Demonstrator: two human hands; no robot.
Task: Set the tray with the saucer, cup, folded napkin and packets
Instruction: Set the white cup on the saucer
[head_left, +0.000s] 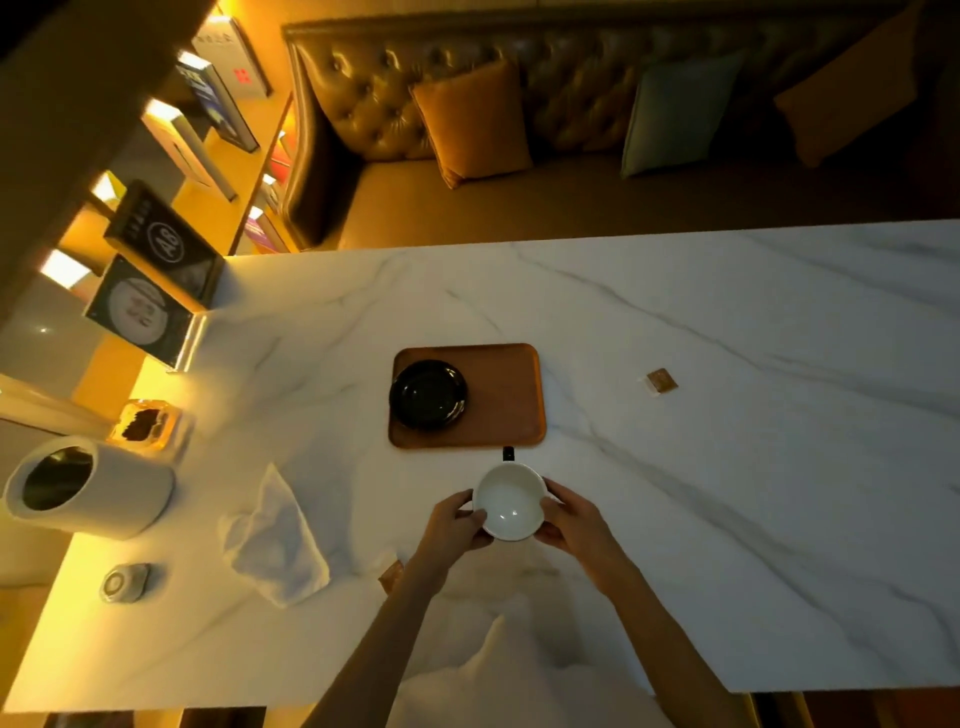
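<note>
A brown wooden tray lies on the marble table, with a black saucer on its left half. Just in front of the tray, a cup, white inside with a dark handle pointing toward the tray, is gripped from both sides by my left hand and my right hand. A crumpled white napkin lies to the left of my hands. One brown packet lies to the right of the tray. Another packet peeks out beside my left forearm.
At the table's left edge stand a white cylindrical container, a clear box of dark packets, a small round device and upright sign cards. A tufted sofa with cushions runs along the far side.
</note>
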